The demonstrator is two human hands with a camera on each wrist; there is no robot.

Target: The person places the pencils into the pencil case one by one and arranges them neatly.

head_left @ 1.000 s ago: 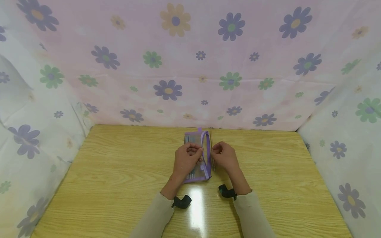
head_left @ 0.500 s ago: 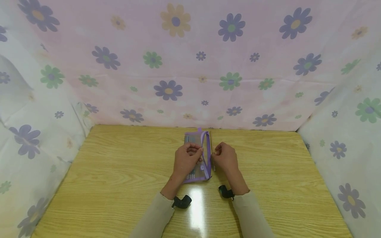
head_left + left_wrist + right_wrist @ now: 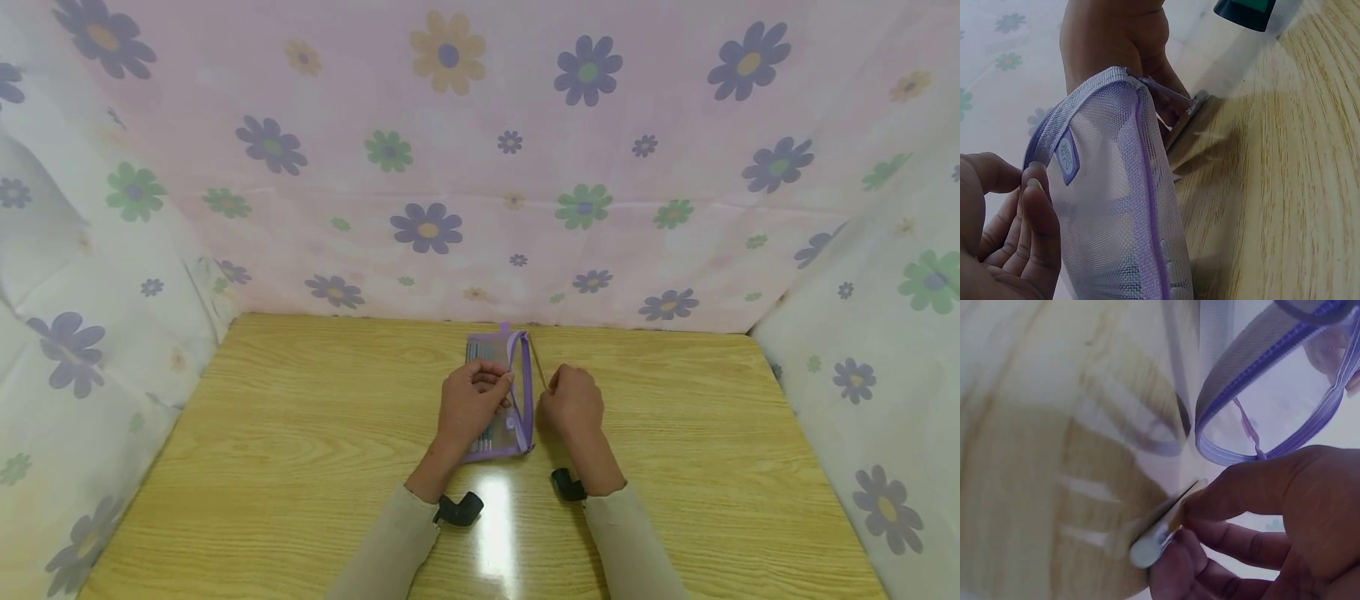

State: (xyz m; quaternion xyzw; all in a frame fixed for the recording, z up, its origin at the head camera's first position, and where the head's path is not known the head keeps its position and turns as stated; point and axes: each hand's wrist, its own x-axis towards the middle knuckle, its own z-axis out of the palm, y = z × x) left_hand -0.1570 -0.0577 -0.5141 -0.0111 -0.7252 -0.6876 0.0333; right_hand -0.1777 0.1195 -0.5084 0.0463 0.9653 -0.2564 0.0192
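Observation:
A see-through mesh pencil case [image 3: 498, 455] with purple trim lies on the table, its zipped mouth gaping towards the right. My left hand [image 3: 467, 403] pinches the upper edge of that mouth between thumb and fingertips and holds it raised, as the left wrist view shows. Through the mesh, several slim pencils [image 3: 482, 440] show inside. Just right of the case, my right hand [image 3: 573, 402] pinches a thin brown pencil [image 3: 537, 358] near its blunt end. The right wrist view shows that pale round end [image 3: 1145, 551] with a metal band, close over the tabletop beside the opening.
Wood-grain table [image 3: 315, 417] extends around both arms. Flower-print cloth [image 3: 420, 283] stands behind and at both sides. A black camera [image 3: 461, 509] is worn on the left wrist, and another black camera [image 3: 567, 484] on the right.
My right hand has moved slightly right, and the pencil has turned from nearly parallel with the case to slanting away from it. My left hand keeps its hold on the case edge.

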